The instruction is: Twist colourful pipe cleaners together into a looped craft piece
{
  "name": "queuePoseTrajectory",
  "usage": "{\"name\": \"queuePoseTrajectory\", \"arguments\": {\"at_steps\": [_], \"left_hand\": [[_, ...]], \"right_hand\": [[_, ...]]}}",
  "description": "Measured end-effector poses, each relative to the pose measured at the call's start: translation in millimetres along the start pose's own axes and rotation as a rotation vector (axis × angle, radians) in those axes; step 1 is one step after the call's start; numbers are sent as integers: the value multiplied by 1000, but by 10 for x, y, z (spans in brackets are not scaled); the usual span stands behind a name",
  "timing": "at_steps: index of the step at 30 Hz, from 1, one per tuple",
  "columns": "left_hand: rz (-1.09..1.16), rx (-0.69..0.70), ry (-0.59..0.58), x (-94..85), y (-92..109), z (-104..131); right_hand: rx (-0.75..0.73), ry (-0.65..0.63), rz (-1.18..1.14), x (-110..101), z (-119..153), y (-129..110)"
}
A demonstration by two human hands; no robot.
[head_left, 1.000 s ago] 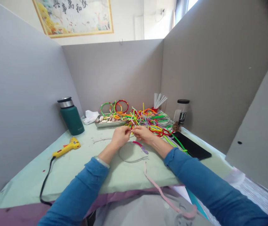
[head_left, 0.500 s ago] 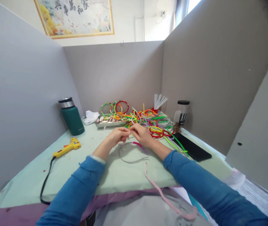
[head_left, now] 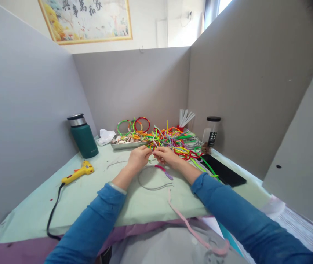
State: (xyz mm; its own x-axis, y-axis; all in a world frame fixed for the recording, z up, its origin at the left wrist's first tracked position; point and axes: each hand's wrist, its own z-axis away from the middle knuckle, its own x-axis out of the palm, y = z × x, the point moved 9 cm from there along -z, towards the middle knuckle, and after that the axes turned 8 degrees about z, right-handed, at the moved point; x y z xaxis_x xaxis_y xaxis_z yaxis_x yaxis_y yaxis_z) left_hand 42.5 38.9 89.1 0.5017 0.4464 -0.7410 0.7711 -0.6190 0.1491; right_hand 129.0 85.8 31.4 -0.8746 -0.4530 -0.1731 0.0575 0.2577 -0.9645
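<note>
Over the middle of the table, my left hand (head_left: 139,157) and my right hand (head_left: 167,157) meet at the fingertips, both pinched closed. What lies between the fingers is too small to make out. Just below them a thin grey wire loop (head_left: 148,187) rests on the cloth, with a magenta and purple wrapped stretch (head_left: 164,171) at its upper right. A pink fuzzy strip (head_left: 185,221) runs from the table over its front edge. Behind my hands is a pile of coloured fuzzy stems (head_left: 173,138).
A metal tray (head_left: 128,146) of shells stands at the back, with coloured rings (head_left: 142,124) behind it. On the left are a green bottle (head_left: 84,139) and a yellow glue gun (head_left: 79,172); on the right, a black phone-like slab (head_left: 225,171) and a clear jar (head_left: 211,134).
My left hand has turned and its fingers have closed up beside my right fingertips. A thin strand now shows on the table left of my hands. The wrapped purple end is more visible.
</note>
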Motion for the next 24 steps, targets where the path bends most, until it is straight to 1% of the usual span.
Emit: {"name": "queuePoseTrajectory", "arguments": {"at_steps": [6, 9, 12, 15, 17, 18, 20, 22, 24], "left_hand": [[-234, 127, -115, 100, 123, 23], [-282, 165, -162, 139, 166, 37], [-308, 195, -198, 168, 196, 45], [-329, 233, -231, 210, 226, 52], [-333, 252, -262, 256, 244, 61], [-333, 254, -277, 280, 250, 66], [-322, 226, -286, 310, 241, 64], [-269, 130, -261, 298, 170, 40], [-129, -48, -228, 268, 4, 16]], "right_hand": [[88, -36, -42, -2, 13, 85], [117, -44, -70, -2, 0, 138], [112, -48, -59, -11, -16, 167], [79, -58, 21, -13, -32, 170], [40, -38, 149, -28, -45, 156], [2, -10, 248, -41, -49, 129], [-120, 80, 508, -64, -36, 14], [-285, 183, 791, -35, 27, -156], [-445, 255, 1024, 51, 123, -309]]}}
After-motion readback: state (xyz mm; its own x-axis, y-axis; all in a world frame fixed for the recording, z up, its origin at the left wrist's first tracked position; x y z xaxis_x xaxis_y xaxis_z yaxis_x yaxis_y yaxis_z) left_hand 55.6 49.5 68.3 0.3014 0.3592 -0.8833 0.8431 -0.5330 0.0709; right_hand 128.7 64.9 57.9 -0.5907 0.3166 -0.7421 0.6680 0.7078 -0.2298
